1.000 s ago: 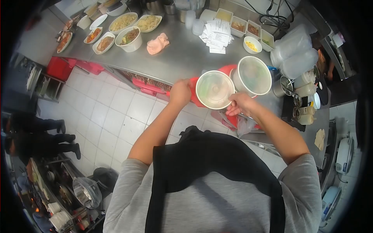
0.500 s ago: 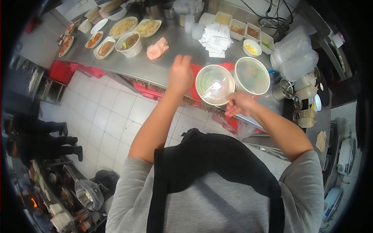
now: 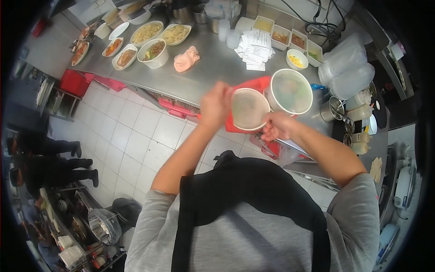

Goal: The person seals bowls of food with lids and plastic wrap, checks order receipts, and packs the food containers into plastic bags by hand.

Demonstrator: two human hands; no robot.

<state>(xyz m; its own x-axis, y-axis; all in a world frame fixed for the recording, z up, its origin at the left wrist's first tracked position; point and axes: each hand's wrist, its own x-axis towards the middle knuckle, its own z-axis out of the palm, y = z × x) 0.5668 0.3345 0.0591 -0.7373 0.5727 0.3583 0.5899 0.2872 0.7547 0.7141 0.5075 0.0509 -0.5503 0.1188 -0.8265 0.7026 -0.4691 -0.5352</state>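
A white round bowl with a clear, cloudy lid (image 3: pixel 249 109) sits over a red plastic bag (image 3: pixel 254 84) at the counter's front edge. My right hand (image 3: pixel 278 126) has curled fingers at this bowl's near right rim and grips it there. At the bowl's left side, beside the red plastic, is my left hand (image 3: pixel 215 105). Motion blurs its fingers, so I cannot make out what they hold. A second lidded bowl (image 3: pixel 290 91), with something green showing through the lid, stands just to the right.
Paper slips (image 3: pixel 256 49) and several food tubs (image 3: pixel 281 35) lie at the back. A metal pot (image 3: pixel 330 109) with utensils stands right, near squeeze bottles (image 3: pixel 360 137). Filled dishes (image 3: pixel 154 52) and a crumpled pink item (image 3: pixel 186 59) are on the left. People (image 3: pixel 50 158) stand behind at left.
The nearer lidded bowl has moved toward my body and its bright lid glare is gone. My left hand has come down and closer to the bowl. My right hand stays at its rim.
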